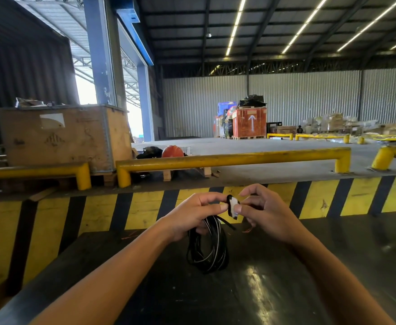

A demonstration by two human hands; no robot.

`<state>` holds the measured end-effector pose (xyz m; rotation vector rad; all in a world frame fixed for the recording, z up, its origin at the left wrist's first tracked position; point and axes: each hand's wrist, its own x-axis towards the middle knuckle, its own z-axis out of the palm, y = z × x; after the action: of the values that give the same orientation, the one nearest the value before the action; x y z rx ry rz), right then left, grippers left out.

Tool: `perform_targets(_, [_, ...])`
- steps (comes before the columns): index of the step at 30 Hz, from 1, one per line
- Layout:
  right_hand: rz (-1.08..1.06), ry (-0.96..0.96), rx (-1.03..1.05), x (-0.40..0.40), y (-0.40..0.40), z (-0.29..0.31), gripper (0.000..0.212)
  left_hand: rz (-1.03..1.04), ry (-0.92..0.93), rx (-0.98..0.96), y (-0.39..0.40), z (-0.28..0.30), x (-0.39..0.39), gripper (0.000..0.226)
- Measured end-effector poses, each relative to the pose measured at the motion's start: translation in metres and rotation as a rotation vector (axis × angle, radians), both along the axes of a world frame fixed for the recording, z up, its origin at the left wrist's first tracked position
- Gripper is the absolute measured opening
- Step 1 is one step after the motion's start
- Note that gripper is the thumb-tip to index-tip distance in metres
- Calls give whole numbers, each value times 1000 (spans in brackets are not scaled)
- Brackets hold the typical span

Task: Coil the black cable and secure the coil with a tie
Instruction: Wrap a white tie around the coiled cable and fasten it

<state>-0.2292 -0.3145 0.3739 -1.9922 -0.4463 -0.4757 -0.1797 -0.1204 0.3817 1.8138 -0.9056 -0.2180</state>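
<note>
Tie pinched between both hands' fingers

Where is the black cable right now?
In the head view, the coiled black cable hangs at centre, just above the dark table, held at its top between the left hand and right hand.

A dark, glossy surface fills the lower part of the view, catching streaks of reflected ceiling light. The lower loops of the black cable coil seem to rest on it near its middle. Just right of the coil, close to the far edge, lies a thin orange-red scrap; a similar one lies well left of it.
</note>
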Motion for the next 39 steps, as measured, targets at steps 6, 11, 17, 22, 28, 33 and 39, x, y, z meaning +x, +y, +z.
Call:
perform_targets(6, [-103,-145,175,1,4,-1,5,78,-113,30,-9,-6,-8,20])
perform_targets(11, [-167,-203,26,2,8,-3,17,117,-133,-58,-16,-1,-12,15])
perform_targets(17, [-162,-219,-211,-4,-1,4,29,153,-167,-82,-16,1,-10,18])
perform_targets(22, [-269,-354,-456,-8,-4,8,33,137,-130,-84,-18,2,-12,23])
perform_targets(28, [-180,-422,-549,-12,-5,13,28,115,-161,-68,-21,4,-17,27])
perform_targets(33, [-154,-474,-564,-16,-4,15,22,117,-241,-42,-20,5,-17,19])
perform_targets(39, [-105,-315,-285,-14,0,12,18,132,-294,-38,-23,6,-17,29])
